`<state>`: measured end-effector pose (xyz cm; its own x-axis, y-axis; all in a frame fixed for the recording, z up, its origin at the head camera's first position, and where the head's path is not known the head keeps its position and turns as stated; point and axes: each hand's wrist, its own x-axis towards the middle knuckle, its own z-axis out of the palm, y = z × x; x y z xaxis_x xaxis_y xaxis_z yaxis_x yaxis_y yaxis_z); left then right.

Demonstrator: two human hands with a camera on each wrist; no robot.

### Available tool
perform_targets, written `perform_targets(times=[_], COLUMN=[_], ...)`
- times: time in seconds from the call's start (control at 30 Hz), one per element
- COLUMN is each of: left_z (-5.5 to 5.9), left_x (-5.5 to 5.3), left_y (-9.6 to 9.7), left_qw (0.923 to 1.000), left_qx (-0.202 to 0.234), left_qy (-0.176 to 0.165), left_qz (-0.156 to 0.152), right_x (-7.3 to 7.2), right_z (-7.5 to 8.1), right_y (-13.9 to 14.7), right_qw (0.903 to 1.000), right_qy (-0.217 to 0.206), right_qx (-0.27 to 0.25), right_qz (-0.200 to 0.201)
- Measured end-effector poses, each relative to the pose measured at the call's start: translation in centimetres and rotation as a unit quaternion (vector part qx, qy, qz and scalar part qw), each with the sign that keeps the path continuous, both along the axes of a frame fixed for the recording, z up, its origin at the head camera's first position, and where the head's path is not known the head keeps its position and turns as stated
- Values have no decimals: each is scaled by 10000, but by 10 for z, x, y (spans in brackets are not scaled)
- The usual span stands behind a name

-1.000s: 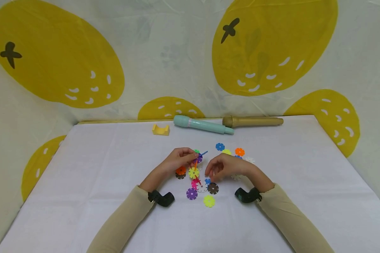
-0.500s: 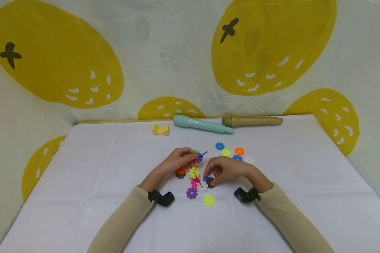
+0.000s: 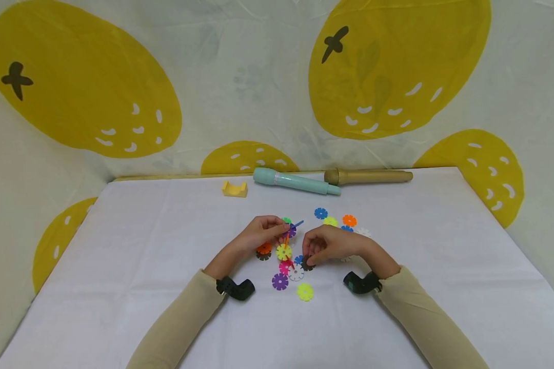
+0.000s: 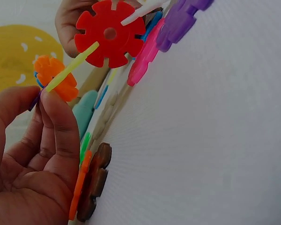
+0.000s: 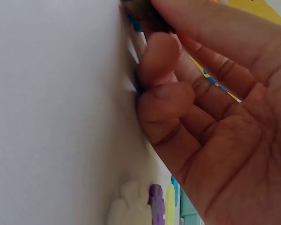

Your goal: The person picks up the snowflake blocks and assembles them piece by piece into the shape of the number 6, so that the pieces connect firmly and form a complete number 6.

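Your left hand [image 3: 268,232] is pinching linked multicoloured notched plastic discs [image 3: 283,252], your right hand [image 3: 332,242] a matching brown disc [image 3: 308,264] (well short of the far edge of the white-clothed table [image 3: 180,225]); rim grips should be serving best.

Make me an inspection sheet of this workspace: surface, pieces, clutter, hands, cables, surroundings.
Surface: white cloth, lightly creased.
Job's things: notched discs, several joined; loose discs lie around them.
Clutter: yellow block, teal microphone and gold microphone, all near the back edge.
Hands: left hand pinches the joined discs; right hand pinches a brown disc.
Cables: nothing seen.
Surroundings: white backdrop with large yellow shapes.
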<state>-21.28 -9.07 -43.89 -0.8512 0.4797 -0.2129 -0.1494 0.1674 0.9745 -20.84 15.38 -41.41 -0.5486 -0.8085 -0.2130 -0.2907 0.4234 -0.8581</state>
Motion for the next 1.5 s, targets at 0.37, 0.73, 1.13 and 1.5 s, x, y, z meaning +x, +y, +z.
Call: perform_targets(times=[0.37, 0.73, 1.13, 1.5], left_z=[0, 1, 2, 0], left_x=[-1, 1, 2, 2], left_y=[1, 1, 0, 0], left_qw=[9998, 9998, 9998, 9998], left_qx=[-49, -67, -129, -147], left_qy=[-10, 76, 139, 116], left_qz=[180, 172, 90, -18], right_x=[-3, -5, -7, -5], right_z=[3, 6, 7, 8], right_y=[5, 6, 7, 5], right_qw=[9955, 9692, 9504, 9558], right_qy=[-200, -52, -183, -346], right_qx=[-458, -917, -1241, -1247], right_qz=[-809, -2285, -2847, -2639])
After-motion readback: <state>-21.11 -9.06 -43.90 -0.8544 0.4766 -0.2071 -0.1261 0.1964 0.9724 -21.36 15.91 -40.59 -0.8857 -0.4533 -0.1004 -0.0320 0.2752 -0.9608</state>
